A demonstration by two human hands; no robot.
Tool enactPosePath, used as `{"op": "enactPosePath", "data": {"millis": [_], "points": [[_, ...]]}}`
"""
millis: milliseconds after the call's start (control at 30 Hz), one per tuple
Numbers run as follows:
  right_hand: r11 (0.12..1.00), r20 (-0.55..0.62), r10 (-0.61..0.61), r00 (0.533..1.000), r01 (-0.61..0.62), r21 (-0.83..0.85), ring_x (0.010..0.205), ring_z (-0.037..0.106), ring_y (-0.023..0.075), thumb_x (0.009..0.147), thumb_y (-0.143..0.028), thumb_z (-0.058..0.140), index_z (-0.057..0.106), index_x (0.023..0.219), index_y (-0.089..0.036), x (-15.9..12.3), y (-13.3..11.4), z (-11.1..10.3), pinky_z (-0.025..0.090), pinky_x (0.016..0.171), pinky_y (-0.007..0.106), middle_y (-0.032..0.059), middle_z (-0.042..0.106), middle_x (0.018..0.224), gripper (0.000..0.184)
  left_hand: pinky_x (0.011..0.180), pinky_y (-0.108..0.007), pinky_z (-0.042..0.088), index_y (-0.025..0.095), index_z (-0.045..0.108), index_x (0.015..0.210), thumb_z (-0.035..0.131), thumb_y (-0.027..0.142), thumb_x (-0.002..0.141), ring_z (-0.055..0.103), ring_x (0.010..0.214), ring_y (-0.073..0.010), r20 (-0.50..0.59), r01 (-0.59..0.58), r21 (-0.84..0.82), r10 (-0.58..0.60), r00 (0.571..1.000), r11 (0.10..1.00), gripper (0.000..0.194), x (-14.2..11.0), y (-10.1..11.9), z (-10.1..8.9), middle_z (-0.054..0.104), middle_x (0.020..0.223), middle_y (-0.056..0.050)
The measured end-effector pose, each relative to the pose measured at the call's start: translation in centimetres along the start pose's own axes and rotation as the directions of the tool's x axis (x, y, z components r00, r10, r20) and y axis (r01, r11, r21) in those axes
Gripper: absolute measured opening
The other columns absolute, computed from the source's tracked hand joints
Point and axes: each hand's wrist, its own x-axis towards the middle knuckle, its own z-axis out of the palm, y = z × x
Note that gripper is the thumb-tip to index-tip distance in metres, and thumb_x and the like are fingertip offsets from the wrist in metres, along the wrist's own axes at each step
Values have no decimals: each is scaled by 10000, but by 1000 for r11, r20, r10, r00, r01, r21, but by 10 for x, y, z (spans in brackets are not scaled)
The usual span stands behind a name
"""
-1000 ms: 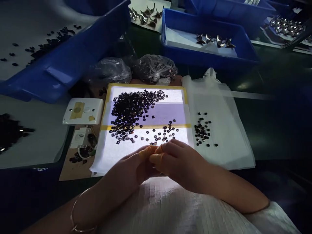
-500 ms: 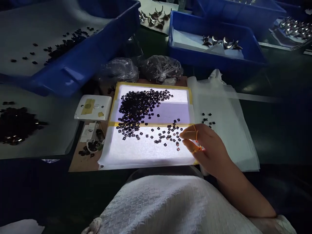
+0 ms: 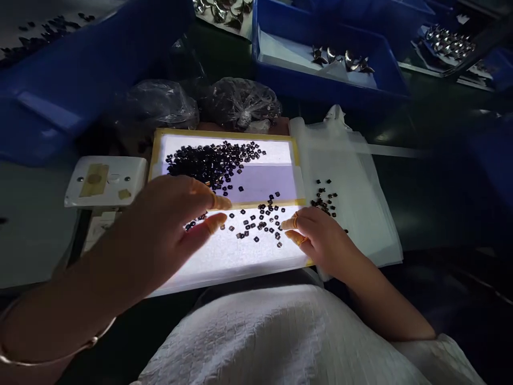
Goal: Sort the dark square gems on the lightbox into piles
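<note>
Small dark squarish pieces (image 3: 200, 162), some heaped, others scattered, on glowing panel (image 3: 248, 259).

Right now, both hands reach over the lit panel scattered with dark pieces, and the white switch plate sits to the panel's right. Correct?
No: the head view shows the white switch plate to the left of the lit panel. The left hand and right hand do reach over it, and dark pieces lie there.
</note>
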Motion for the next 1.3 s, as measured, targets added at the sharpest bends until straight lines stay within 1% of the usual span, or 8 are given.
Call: {"op": "enactPosePath", "data": {"millis": [33, 100, 300, 400, 567, 800, 1100, 1300], "points": [[999, 16, -7, 1000, 7, -34, 892, 630, 217, 984, -101, 572, 681, 1037, -175, 2, -1, 3, 536, 799, 389, 84, 704, 956, 142, 844, -397, 518, 194, 673, 1049, 564, 262, 1021, 596, 950, -233, -16, -128, 0, 128, 992, 992, 131, -1, 17, 15, 632, 973, -55], [994, 56, -1, 998, 7, -111, 889, 620, 226, 978, -98, 592, 686, 1009, -163, 6, -4, 7, 530, 803, 400, 96, 706, 959, 119, 800, -410, 527, 158, 676, 1065, 544, 154, 1002, 586, 902, -249, 11, -202, 36, 202, 979, 979, 146, -1, 44, 42, 646, 939, -78], [995, 113, 89, 990, -84, -48, 854, 609, 199, 985, -102, 574, 670, 934, -173, 3, -7, -3, 502, 739, 343, 63, 693, 919, 130, 735, -424, 531, 151, 694, 975, 555, 102, 971, 588, 827, -264, -2, -169, 176, 172, 985, 970, 147, 4, 65, 79, 675, 877, -90], [995, 189, 97, 977, -99, -1, 826, 600, 182, 958, -50, 550, 664, 923, -190, 0, -8, -10, 485, 706, 318, 31, 671, 872, 184, 737, -412, 521, 175, 677, 899, 570, 84, 957, 570, 807, -251, -9, -149, 193, 154, 988, 970, 152, 6, 64, 83, 667, 846, -76], [995, 54, 92, 994, -90, -41, 896, 621, 213, 982, -136, 628, 671, 1007, -184, 2, -12, -4, 509, 761, 363, 73, 701, 965, 69, 739, -427, 523, 165, 654, 862, 559, 80, 959, 568, 824, -263, -12, -127, 164, 131, 991, 978, 159, 6, 63, 76, 647, 831, -80], [973, 91, 87, 992, -65, -223, 789, 589, 218, 922, -116, 656, 667, 910, -175, 8, -25, 14, 459, 681, 362, 64, 690, 874, 61, 729, -436, 535, 150, 645, 904, 560, 92, 964, 566, 835, -261, 84, -108, -13, 109, 991, 994, 119, -5, 68, 68, 628, 859, -77], [993, -78, 110, 991, -113, -37, 868, 634, 218, 968, -116, 586, 670, 989, -161, 2, -6, -2, 503, 770, 358, 77, 725, 927, 98, 751, -476, 549, 135, 667, 928, 597, 95, 948, 585, 839, -284, -3, -132, 153, 134, 991, 979, 83, 1, 65, 67, 631, 860, -96], [987, 21, 122, 992, -119, -111, 816, 589, 199, 967, -88, 593, 689, 947, -153, -2, -1, -5, 455, 708, 323, 68, 671, 883, 118, 745, -463, 556, 154, 694, 977, 688, 88, 888, 590, 868, -296, -3, -134, 178, 137, 991, 975, 112, 6, 66, 72, 648, 891, -92]]}}
